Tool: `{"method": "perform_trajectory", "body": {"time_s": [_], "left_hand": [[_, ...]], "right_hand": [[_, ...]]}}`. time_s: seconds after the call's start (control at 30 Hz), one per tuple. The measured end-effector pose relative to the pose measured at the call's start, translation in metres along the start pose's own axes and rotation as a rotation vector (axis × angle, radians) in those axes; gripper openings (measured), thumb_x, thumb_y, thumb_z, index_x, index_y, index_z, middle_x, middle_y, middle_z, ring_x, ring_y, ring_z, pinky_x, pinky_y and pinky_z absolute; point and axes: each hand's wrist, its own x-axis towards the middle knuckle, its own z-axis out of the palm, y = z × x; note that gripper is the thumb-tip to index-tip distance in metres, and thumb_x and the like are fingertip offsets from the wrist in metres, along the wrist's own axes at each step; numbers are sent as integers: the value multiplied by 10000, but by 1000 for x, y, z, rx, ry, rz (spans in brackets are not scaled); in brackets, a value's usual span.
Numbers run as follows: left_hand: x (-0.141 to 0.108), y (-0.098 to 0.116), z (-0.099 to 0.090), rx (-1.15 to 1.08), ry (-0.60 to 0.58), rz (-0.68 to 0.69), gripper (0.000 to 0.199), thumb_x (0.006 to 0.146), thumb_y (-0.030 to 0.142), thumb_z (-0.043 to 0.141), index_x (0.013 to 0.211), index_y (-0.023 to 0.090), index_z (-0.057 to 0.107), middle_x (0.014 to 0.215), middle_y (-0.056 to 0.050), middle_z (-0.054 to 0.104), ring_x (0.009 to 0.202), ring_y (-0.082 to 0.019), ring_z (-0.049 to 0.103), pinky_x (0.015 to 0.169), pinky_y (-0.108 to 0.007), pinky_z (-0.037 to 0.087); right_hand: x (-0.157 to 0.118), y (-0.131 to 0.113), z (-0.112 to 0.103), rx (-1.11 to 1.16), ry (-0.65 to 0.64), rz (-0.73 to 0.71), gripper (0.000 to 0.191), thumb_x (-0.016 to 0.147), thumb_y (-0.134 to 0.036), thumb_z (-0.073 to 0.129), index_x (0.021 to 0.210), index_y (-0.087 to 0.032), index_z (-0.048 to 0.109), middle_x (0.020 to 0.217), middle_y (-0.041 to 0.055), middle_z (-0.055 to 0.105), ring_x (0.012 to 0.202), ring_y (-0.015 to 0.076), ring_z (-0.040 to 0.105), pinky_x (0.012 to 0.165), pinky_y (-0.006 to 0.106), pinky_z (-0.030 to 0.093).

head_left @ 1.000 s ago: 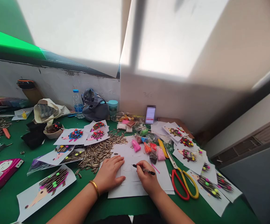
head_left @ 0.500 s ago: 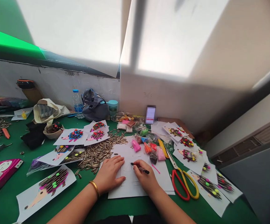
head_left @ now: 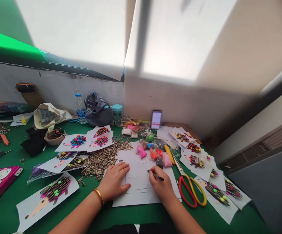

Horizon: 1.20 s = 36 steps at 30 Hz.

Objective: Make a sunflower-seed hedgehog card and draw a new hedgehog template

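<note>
White paper lies in front of me with thin dark lines drawn on it. My left hand rests flat on its left part, fingers spread, a gold bangle at the wrist. A black pen is pinched in my right hand, its tip on the paper at the end of a curved line. Sunflower seeds are heaped beyond my left hand. Small bags of coloured clay sit on the sheet's far right part, close to my right hand.
Red-and-yellow-handled scissors and a yellow cutter lie at the right. Hedgehog pictures spread on both sides. Further back are a phone, a blue-grey bag and a bottle. A pink box is at far left.
My right hand has moved right with the pen, and a longer curved line shows on the paper. My left hand has stayed in place.
</note>
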Motion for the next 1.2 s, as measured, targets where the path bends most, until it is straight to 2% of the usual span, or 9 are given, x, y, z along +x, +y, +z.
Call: {"method": "perform_trajectory", "body": {"time_s": [0.13,0.23,0.4,0.5,0.67,0.9,1.2], "left_hand": [[0,0,0,-6,8,1,624,734,426,676,1320,254,549,1448,-54,503,1353,-314,402,1079,-492,310],[-1,0,0,-8,12,-1,625,727,421,683,1314,250,554,1441,-55,511,1350,-314,408,1079,-490,313],[-1,0,0,-3,18,4,626,723,416,688,1311,244,555,1439,-56,513,1346,-311,412,1075,-489,317],[-1,-2,2,-7,29,13,628,720,420,692,1309,248,555,1435,-54,517,1343,-311,415,1071,-487,321],[0,-2,4,-2,31,14,622,722,417,687,1306,247,556,1438,-54,514,1340,-311,417,1067,-490,321],[0,-1,3,6,22,13,630,732,420,675,1322,244,542,1442,-54,509,1345,-308,412,1072,-494,316],[0,-4,4,8,17,18,633,739,434,666,1332,257,533,1456,-55,493,1356,-303,396,1074,-478,309]], "right_hand": [[-4,-3,-2,-11,0,24,137,846,-256,468,737,-223,544,698,3,614,663,178,567,607,256,389],[-7,-7,-1,118,-9,46,172,854,-268,464,707,-222,541,661,-2,594,638,171,557,588,246,396],[-11,-11,4,291,-114,51,172,866,-295,490,774,-212,609,734,14,641,711,181,593,649,255,439],[-11,-12,8,313,-195,73,170,868,-312,507,825,-216,640,749,10,662,706,180,602,651,260,445],[-11,-11,10,315,-231,87,172,868,-324,511,852,-225,651,794,8,690,739,183,621,660,263,447],[-9,-11,7,245,-156,109,170,847,-300,503,761,-223,627,719,3,664,692,184,605,628,260,428],[-5,3,-2,165,-33,143,190,847,-318,478,715,-228,583,675,-3,635,670,185,590,599,253,410]]}}
